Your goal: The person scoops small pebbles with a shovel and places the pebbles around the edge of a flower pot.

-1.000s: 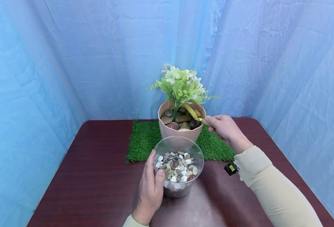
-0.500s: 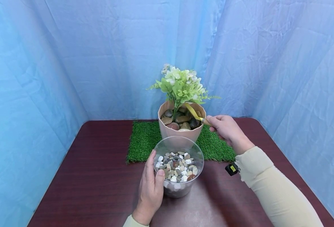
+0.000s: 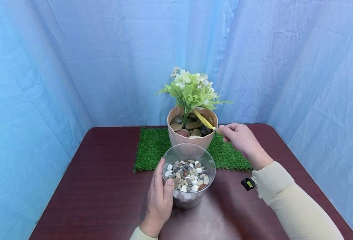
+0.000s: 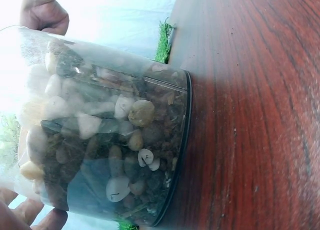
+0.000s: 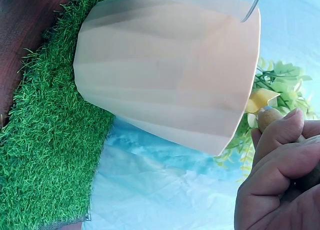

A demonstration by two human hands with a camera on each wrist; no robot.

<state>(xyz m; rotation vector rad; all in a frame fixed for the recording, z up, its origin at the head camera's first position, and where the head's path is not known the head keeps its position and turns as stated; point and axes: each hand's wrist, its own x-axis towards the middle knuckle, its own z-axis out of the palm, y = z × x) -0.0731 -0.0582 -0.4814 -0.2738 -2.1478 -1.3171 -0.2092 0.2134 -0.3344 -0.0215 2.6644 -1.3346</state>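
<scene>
My right hand (image 3: 242, 141) grips the wooden handle (image 5: 272, 121) of a small yellow garden trowel (image 3: 204, 120). The trowel's blade reaches over the rim into a pale pink flowerpot (image 3: 191, 143), above large smooth stones (image 3: 192, 125). A leafy plant with white flowers (image 3: 191, 86) rises from those stones. Nearer me, a clear plastic bucket (image 3: 186, 152) of small mixed pebbles (image 3: 188, 176) stands on the table. Its left side is held by my left hand (image 3: 158, 196), thumb at the front and fingers along the wall. In the left wrist view, fingertips (image 4: 52, 220) lie against the bucket.
A green artificial grass mat (image 3: 150, 150) lies under the flowerpot on the dark red wooden table (image 3: 104, 180). Light blue curtains (image 3: 128, 60) hang behind and along both sides. A small black device (image 3: 248, 184) hangs at my right cuff.
My right hand has shifted slightly right and toward me, and the trowel's blade has turned to show more of its face. The left hand and bucket stay as they were.
</scene>
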